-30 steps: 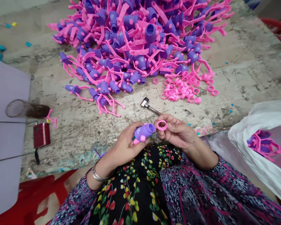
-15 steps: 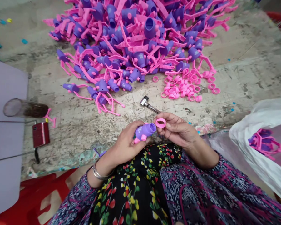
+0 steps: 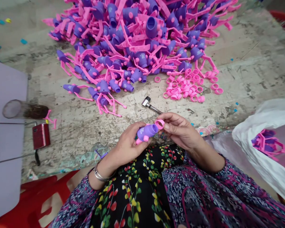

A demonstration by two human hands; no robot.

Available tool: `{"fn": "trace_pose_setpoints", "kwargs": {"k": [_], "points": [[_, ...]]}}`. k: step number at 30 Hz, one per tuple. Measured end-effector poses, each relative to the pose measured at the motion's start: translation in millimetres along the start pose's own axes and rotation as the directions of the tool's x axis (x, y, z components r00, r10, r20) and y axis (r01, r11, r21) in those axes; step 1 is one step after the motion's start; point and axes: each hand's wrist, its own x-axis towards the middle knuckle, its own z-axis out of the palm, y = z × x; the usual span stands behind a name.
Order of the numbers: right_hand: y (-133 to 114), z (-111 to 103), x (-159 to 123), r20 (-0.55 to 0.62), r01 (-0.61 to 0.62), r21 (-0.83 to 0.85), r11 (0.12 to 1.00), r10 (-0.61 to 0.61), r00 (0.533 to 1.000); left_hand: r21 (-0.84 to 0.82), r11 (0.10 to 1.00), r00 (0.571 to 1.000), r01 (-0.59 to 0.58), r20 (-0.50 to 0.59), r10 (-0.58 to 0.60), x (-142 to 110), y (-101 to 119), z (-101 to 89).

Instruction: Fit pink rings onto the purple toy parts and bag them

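My left hand (image 3: pixel 130 142) is closed around a purple plastic body (image 3: pixel 146 133) with pink side pegs, its open neck pointing to the right. Between the thumb and fingers of my right hand (image 3: pixel 179 128) is a pink ring (image 3: pixel 160 124), held right at that neck; whether the two touch I cannot tell. Just beyond my right fingers lies a small hammer (image 3: pixel 150 104) with a black-tipped metal head, its handle end hidden by the hand. Loose pink rings (image 3: pixel 184 87) form a small pile past the hammer.
A big heap of purple bodies with pink arms (image 3: pixel 137 41) covers the table's far middle. At the left are a lying glass (image 3: pixel 26 109), a red box-shaped object (image 3: pixel 41 136) and a pale panel (image 3: pixel 7 136). A white bag (image 3: pixel 247 126) with similar pieces stands at the right.
My right hand has brought the pink ring leftward and slightly up to the purple body's neck, turning it to face the opening. My left hand has barely moved.
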Motion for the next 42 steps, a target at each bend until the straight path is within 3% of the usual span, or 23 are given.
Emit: {"fn": "trace_pose_setpoints", "kwargs": {"k": [5, 13, 19, 28, 31, 34, 37, 40, 42], "points": [[-1.8, 2.5, -1.4, -0.012, 0.015, -0.021, 1.000, -0.015, 1.000, 0.044, 0.999, 1.000, -0.015, -0.015, 0.015, -0.9, -1.8, 0.3], [-1.2, 3.9, -3.2, 0.008, 0.042, -0.086, 0.995, -0.041, 0.999, 0.268, 0.953, 0.978, -0.143, -0.108, 0.178, 0.5, -4.6, 0.4], [6.4, 2.4, -2.4, -0.026, 0.112, -0.236, 0.965, -0.121, 0.992, 0.512, 0.858, 0.992, -0.037, -0.084, 0.094, 0.5, 0.2, -2.9], [21.1, 8.7, -2.0, -0.055, 0.248, -0.508, 0.825, -0.318, 0.946, 0.768, 0.640, 0.998, 0.038, -0.064, 0.019, 3.6, 7.5, 1.4], [29.8, 5.3, 0.3, -0.079, 0.239, -0.540, 0.807, -0.332, 0.940, 0.756, 0.654, 0.999, 0.029, -0.032, -0.008, 5.9, 6.0, 4.6], [31.6, 2.4, 2.4, -0.101, 0.234, -0.580, 0.781, -0.354, 0.930, 0.681, 0.732, 0.998, 0.017, -0.061, 0.034, 6.4, 1.8, 5.7], [25.2, -0.5, 3.7, -0.096, 0.276, -0.679, 0.680, -0.455, 0.885, 0.554, 0.832, 0.978, -0.026, -0.159, 0.136, 3.7, -2.0, 4.4], [15.7, -3.2, 3.0, -0.005, 0.336, -0.812, 0.476, -0.583, 0.812, 0.396, 0.918, 0.937, -0.025, -0.312, 0.160, -0.3, -5.5, 2.9], [10.8, -3.1, 1.3, 0.091, 0.377, -0.867, 0.326, -0.640, 0.763, 0.283, 0.959, 0.932, -0.009, -0.344, 0.110, -1.5, -8.7, 2.9]]}}
